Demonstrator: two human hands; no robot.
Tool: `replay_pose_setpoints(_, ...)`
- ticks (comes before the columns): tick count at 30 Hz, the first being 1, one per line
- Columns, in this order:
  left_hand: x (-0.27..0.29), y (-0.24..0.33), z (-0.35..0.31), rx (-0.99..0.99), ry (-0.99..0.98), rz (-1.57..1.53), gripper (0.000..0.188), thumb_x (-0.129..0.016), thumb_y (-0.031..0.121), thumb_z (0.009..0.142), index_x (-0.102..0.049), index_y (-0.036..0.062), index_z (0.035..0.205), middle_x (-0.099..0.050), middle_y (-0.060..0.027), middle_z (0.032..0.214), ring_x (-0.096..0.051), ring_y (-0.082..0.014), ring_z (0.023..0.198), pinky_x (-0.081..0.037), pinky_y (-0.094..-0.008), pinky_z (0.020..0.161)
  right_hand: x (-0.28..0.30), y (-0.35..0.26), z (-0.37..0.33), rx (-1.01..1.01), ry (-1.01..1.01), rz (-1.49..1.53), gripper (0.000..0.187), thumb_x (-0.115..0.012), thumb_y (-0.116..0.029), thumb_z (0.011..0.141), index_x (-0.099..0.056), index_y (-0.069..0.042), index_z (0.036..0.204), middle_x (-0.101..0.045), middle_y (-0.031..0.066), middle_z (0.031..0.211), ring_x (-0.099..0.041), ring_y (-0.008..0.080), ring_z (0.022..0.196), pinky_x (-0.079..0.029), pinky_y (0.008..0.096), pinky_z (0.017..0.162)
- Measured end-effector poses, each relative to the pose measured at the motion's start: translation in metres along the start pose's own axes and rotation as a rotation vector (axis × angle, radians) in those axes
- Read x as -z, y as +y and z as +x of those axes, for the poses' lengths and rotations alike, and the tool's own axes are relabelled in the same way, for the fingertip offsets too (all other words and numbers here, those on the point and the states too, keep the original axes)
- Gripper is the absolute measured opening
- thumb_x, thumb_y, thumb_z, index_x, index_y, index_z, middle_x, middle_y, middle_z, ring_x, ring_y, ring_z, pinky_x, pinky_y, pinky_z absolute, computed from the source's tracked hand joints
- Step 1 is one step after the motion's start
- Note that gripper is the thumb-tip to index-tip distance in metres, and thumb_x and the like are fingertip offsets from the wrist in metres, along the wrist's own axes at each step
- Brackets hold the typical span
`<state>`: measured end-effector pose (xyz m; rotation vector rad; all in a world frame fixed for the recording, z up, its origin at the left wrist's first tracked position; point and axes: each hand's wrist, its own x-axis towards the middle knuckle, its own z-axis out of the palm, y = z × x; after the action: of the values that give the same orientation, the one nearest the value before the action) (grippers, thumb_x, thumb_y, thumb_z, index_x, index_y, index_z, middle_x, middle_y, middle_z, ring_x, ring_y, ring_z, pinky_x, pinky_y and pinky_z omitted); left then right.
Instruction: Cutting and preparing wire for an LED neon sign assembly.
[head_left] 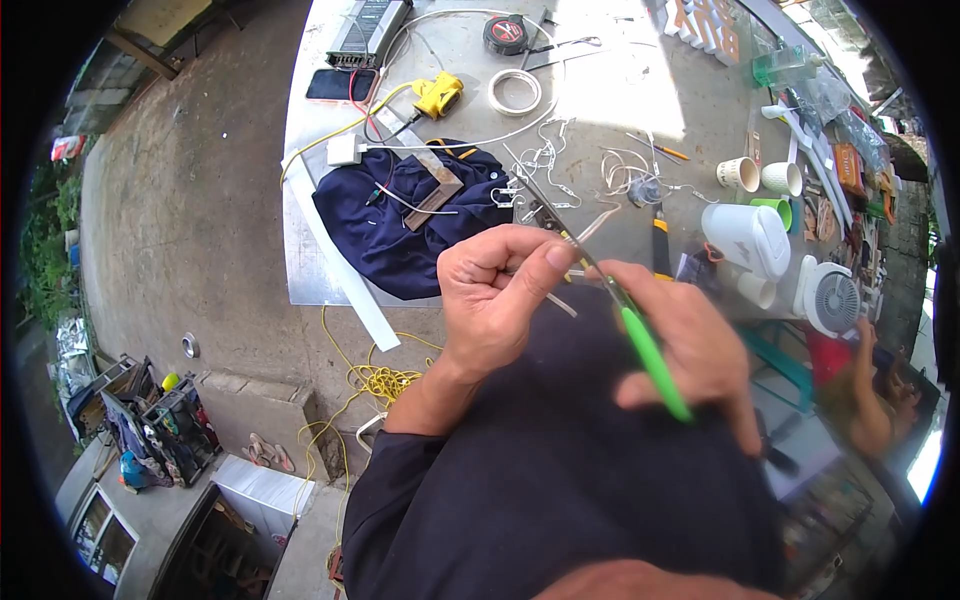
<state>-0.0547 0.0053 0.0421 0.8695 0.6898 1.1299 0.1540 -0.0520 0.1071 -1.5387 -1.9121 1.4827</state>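
My left hand (500, 290) is closed in a pinch, with a thin pale cable (598, 228) between thumb and fingers. One stretch of this cable sticks out past the fingertips, and a short end hangs below the thumb. My right hand (690, 345), slightly blurred, grips a green-handled blade tool (650, 360). Its long, narrow dark blade slants up and left across the left fingertips, close to the cable. Seen edge-on, it could be scissors or a knife; I cannot tell which. Both hands are in front of my body, at the table's near edge.
On the metal table (600, 90) lie dark blue cloth (350, 215), a metal angle piece (435, 195), white LED module strings (545, 150), a tape roll (515, 92), a tape measure (506, 35) and a phone (342, 85). Cups (738, 174) and a small fan (832, 300) stand right. Yellow cord (380, 380) trails below.
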Motion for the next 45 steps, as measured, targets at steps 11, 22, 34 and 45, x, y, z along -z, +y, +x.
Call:
replay_pose_setpoints(11, 0.005, 0.001, 0.002, 0.021, -0.010, 0.008, 0.011, -0.070, 0.008, 0.097, -0.073, -0.0031, 0.094, -0.065, 0.0039, 0.071, -0.045, 0.0029, 0.060, -0.031, -0.0155, 0.052, -0.003, 0.000, 0.004, 0.007, 0.022, 0.016, 0.099, -0.073, -0.076, 0.073, -0.046, -0.003, 0.134, -0.065, 0.0204, 0.100, -0.066, 0.0450, 0.085, -0.050, 0.0480, 0.075)
replay_pose_setpoints(22, 0.010, -0.006, 0.007, -0.011, 0.054, 0.045, 0.017, -0.069, 0.014, 0.099, -0.074, -0.0026, 0.099, -0.071, -0.0019, 0.087, -0.056, -0.0045, 0.075, -0.044, -0.0206, 0.067, -0.005, 0.007, 0.006, -0.063, 0.050, 0.059, 0.102, -0.071, -0.079, 0.072, -0.046, -0.004, 0.136, -0.061, 0.0169, 0.085, -0.064, 0.0401, 0.077, -0.048, 0.0450, 0.070)
replay_pose_setpoints(34, 0.153, -0.040, 0.033, -0.084, 0.406, 1.099, 0.016, -0.070, 0.013, 0.094, -0.074, -0.0018, 0.098, -0.065, -0.0103, 0.072, -0.057, -0.0159, 0.058, -0.043, -0.0317, 0.056, -0.013, 0.025, 0.007, -0.095, 0.096, 0.100, 0.101, -0.067, -0.082, 0.074, -0.046, -0.004, 0.135, -0.044, 0.0109, 0.067, -0.053, 0.0337, 0.063, -0.043, 0.0423, 0.064)
replay_pose_setpoints(45, 0.219, -0.088, 0.039, 0.386, 0.544, 0.050, 0.021, -0.062, 0.020, 0.103, -0.069, -0.0001, 0.107, -0.067, -0.0036, 0.081, -0.066, -0.0125, 0.069, -0.057, -0.0256, 0.065, -0.018, 0.031, 0.007, -0.111, 0.134, 0.116, 0.102, -0.068, -0.081, 0.074, -0.046, -0.002, 0.135, -0.047, 0.0091, 0.067, -0.053, 0.0259, 0.060, -0.040, 0.0389, 0.059)
